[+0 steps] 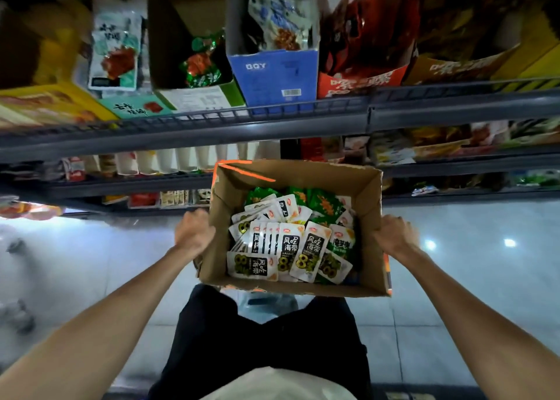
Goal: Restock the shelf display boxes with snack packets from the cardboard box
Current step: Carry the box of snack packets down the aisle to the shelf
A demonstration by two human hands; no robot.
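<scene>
The left hand (194,233) and right hand (394,233) grip the cardboard box (291,172); snack packets (309,251) read 风吃海带; blue display box (272,78) reads BQY.

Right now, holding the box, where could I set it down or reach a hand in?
Bare floor tiles lie right of the cardboard box. The display box left of the blue box has hand room above its green packets. The blue box and red box are packed.

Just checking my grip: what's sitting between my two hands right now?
In the head view, the open cardboard box sits between them, with snack packets piled inside. The left hand holds its left wall, the right hand its right wall.
</scene>
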